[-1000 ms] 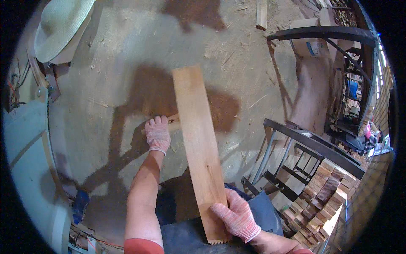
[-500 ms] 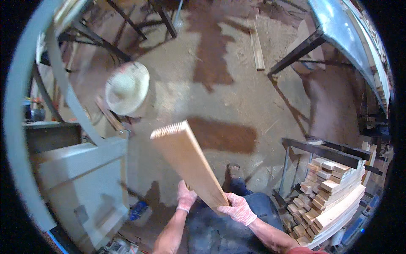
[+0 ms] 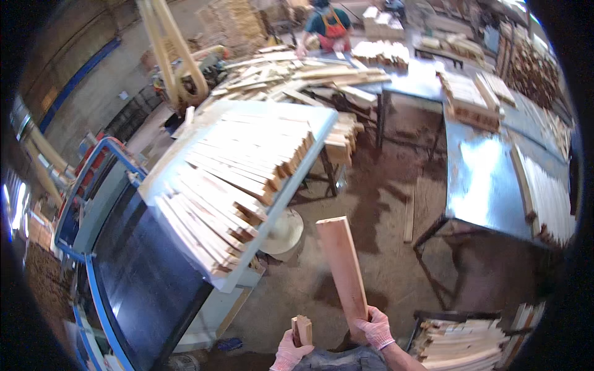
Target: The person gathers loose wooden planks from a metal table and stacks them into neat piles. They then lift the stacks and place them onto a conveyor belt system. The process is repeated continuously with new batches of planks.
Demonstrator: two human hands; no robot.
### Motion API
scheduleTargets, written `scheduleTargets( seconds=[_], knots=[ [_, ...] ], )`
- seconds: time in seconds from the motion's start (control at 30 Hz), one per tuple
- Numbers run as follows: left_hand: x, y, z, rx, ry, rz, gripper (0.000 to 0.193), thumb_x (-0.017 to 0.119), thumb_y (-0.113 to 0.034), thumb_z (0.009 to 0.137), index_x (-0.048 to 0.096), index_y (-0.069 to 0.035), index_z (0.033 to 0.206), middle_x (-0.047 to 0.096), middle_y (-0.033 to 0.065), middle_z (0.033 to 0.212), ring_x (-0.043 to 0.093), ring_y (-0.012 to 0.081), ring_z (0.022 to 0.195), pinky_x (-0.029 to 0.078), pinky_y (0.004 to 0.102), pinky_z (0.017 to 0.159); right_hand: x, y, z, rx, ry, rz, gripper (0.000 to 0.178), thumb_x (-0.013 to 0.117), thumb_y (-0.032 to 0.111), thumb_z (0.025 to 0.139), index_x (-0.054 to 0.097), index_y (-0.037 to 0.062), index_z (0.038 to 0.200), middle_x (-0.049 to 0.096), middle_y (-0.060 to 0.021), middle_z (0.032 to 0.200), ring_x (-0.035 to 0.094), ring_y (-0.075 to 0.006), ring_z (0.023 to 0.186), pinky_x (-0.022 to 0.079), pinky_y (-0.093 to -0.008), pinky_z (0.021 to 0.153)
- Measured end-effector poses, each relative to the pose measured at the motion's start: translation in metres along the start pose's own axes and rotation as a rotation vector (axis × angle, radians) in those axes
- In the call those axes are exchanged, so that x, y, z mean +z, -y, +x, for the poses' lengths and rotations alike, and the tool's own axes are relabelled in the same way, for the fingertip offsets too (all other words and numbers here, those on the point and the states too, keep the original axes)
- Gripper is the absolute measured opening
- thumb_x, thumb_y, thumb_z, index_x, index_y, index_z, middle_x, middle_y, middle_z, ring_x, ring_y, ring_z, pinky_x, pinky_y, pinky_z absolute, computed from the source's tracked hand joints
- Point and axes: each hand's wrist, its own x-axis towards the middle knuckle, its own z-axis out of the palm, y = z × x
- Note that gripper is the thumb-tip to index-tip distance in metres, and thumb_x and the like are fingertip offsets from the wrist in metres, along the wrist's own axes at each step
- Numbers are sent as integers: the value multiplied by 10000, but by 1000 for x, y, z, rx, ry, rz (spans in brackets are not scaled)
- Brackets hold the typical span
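My right hand [image 3: 376, 329], in a pale pinkish work glove, grips the lower end of a flat wooden board [image 3: 344, 266]. The board stands up and leans a little to the left, its far end raised over the floor. In my left hand [image 3: 291, 353], gloved likewise, are wooden strips [image 3: 302, 331], with their upper ends showing above the fingers. How long these strips are I cannot tell. The board and the strips are apart.
Rows of wooden strips [image 3: 241, 157] lie on a machine's table at left, beside a dark belt [image 3: 148, 278]. A wood stack [image 3: 461, 343] stands low right. Metal-topped tables [image 3: 479, 179] hold more wood. A person [image 3: 328, 28] works at the back. A pale round object [image 3: 281, 235] is on the floor.
My view has swung up, bringing the machine, tables and person into sight. The board now stands more upright in my right hand. Wooden strips now show in my left hand, farther from the board.
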Motion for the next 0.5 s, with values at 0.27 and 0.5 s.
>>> scheduleTargets(
  seconds=[0.27, 0.5],
  knots=[
    [-148, -188, -32, 527, -486, -603, 634, 848, -73, 711, 579, -77, 1285, 662, 40, 1110, 646, 162, 1029, 546, 388, 1017, 3, 79, 43, -294, 26, 11, 410, 810, -58, 851, 704, -16, 1245, 771, -41, 1090, 708, -123, 966, 598, -312, 881],
    [-372, -303, 6, 1067, -1227, -199, 809, 771, -346, 758, 440, 8, 1405, 525, 165, 1303, 533, 278, 1214, 435, 426, 1144, 114, 196, 74, -333, 169, 120, 476, 774, -94, 856, 680, -41, 1320, 779, -82, 1115, 736, -169, 945, 618, -349, 866]
  ],
)
